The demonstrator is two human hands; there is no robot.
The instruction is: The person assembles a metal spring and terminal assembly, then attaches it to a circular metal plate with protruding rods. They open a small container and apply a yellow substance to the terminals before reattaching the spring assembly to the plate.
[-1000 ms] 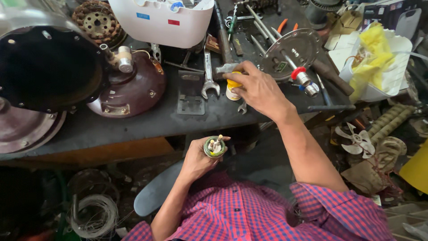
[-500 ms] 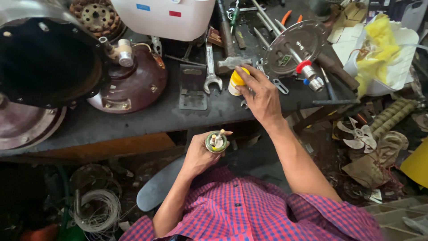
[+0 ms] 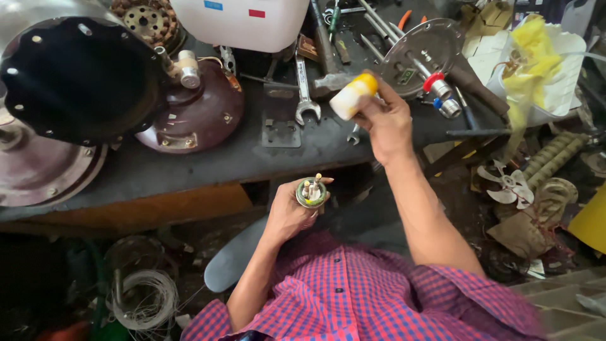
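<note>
My right hand (image 3: 386, 120) grips a small white tube with a yellow cap (image 3: 352, 95), lifted a little above the dark workbench (image 3: 208, 161). My left hand (image 3: 290, 211) is held close to my chest, below the bench's front edge. It holds a small round metal fitting (image 3: 311, 192) with a green ring and short upright terminals. Both arms come out of a red and blue checked shirt.
On the bench lie an open-end spanner (image 3: 304, 85), a hammer (image 3: 328, 57), a round metal flange with rods (image 3: 420, 53), a brown domed cover (image 3: 196, 113), a large black drum (image 3: 79, 79) and a white plastic container (image 3: 243, 22). Scrap, a wire coil (image 3: 148, 300) and a small fan blade (image 3: 505, 183) lie on the floor.
My right hand has picked the yellow-capped tube up off the bench and raised it. My left hand has kept the fitting in the same place.
</note>
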